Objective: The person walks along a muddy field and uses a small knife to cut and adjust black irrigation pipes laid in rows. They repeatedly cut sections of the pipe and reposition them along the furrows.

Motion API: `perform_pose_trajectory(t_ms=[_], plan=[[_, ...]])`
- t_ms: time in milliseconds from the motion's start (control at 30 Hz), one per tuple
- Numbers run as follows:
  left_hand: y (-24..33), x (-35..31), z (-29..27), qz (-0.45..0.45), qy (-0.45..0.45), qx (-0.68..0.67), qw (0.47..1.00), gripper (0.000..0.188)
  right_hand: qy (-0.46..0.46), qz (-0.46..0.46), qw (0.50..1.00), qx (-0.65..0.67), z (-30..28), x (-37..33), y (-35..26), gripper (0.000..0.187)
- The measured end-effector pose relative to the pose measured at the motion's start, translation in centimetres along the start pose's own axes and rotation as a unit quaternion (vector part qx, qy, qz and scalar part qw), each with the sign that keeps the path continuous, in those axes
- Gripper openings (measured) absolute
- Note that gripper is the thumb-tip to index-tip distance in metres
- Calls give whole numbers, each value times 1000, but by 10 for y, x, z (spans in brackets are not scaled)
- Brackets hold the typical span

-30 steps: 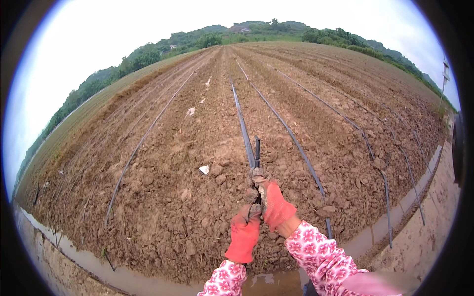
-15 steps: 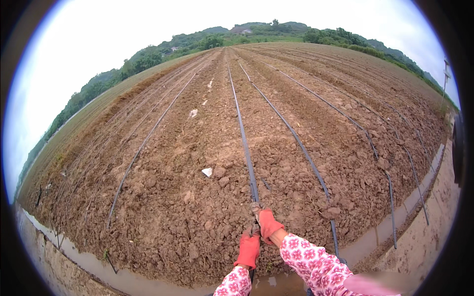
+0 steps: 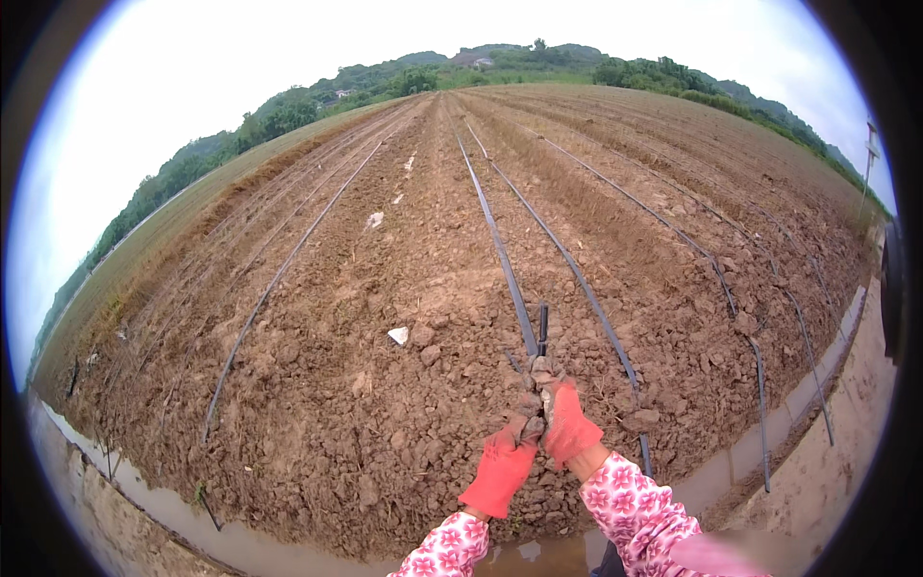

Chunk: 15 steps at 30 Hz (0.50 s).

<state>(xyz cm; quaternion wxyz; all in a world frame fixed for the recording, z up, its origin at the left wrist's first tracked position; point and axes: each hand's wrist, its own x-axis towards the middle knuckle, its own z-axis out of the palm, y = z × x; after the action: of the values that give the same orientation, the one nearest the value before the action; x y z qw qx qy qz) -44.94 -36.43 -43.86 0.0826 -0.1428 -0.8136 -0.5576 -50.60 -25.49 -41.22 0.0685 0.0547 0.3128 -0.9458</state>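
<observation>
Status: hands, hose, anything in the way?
Right hand closed on dark flat hose; left hand close by, grip mostly hidden. Hose runs from the hands up the soil. White scrap lies left of the hose, off its line.

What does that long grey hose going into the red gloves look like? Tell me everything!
The long grey hose looks like thin, smooth, flattened plastic. It runs almost straight over the lumpy brown soil, slanting a little, and seems to narrow as it goes far away. Its near end reaches the muddy fingers of the gloved right hand, with the gloved left hand close below; the gloves hide how it ends. I can't see holes or whether water is inside.
</observation>
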Motion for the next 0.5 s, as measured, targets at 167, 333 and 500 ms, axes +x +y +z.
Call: perform_pose_trajectory(t_ms=[167,333,500], plan=[[-72,-28,49,-208,-39,-7,977,46,217,-7,961,-172,-125,36,79,5],[-69,-13,101,-133,-59,-38,989,26,79,-26,994,-68,-177,48,36,4],[-11,13,147,-22,-99,-51,994,32,111,-80,990,-14,-140,-2,-74,2]])
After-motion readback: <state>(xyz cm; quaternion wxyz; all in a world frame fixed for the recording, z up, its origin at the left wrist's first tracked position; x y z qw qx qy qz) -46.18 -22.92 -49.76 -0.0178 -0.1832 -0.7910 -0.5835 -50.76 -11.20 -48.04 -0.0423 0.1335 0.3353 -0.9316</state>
